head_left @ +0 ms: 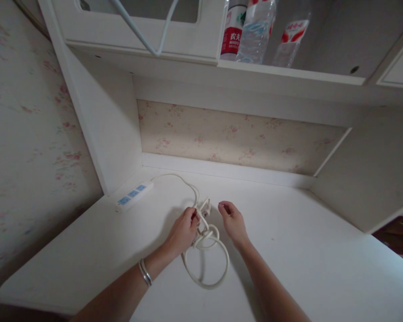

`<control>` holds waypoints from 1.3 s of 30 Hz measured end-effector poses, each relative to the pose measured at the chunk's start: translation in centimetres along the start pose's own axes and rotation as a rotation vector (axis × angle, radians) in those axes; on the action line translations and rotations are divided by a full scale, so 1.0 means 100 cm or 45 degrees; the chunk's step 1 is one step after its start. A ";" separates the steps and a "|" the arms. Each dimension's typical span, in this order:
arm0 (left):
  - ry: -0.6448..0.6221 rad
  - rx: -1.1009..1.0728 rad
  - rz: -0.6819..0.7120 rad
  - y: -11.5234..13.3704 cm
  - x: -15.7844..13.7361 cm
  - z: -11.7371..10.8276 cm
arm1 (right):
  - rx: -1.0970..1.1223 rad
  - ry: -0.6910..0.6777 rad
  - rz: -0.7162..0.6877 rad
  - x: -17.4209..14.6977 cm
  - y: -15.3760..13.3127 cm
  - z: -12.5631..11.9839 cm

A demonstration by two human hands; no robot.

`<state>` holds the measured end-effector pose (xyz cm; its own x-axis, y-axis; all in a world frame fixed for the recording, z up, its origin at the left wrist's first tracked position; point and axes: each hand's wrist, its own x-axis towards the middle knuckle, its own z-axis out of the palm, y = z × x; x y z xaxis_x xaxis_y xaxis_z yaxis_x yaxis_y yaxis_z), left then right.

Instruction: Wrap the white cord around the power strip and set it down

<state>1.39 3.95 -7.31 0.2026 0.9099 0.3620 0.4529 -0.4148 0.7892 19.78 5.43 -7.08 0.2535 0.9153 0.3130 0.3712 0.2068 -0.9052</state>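
Wall point(23, 134): left side, pale paper scattered with pink-red flowers.
Table point(289, 255): broad, white, smooth, rounded at its near left corner.
Back panel point(221, 137): similar floral paper framed in white, far side.
Side panels point(109, 125): plain white, upright at left and right.
Cupboard point(191, 41): white, overhead, open compartment point(336, 36) toward the right.
Light: soft, dim.

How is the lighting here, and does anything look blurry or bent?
Head view: dim, soft light on the desk; head view: faint shadows beside the left hand and inside the cord loop; head view: wallpaper at the left edge looks soft, and the side panel leans, perhaps from a wide lens.
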 end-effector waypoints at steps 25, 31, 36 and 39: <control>0.012 -0.442 -0.096 -0.009 0.005 0.008 | 0.226 -0.297 -0.026 -0.002 0.005 0.006; 0.021 -0.235 0.028 -0.011 0.007 -0.002 | -0.274 -0.065 -0.555 0.003 0.002 -0.008; 0.041 -0.116 0.065 -0.011 0.009 -0.006 | -0.675 -0.036 -0.840 0.001 0.001 -0.016; 0.081 -0.086 0.081 -0.010 0.009 -0.005 | -0.865 -0.147 -0.973 -0.005 -0.008 -0.016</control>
<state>0.68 5.23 -7.52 0.1729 0.8804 0.4417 0.3811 -0.4733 0.7942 20.80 4.28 -6.01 -0.3366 0.6563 0.6753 0.8332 0.5417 -0.1111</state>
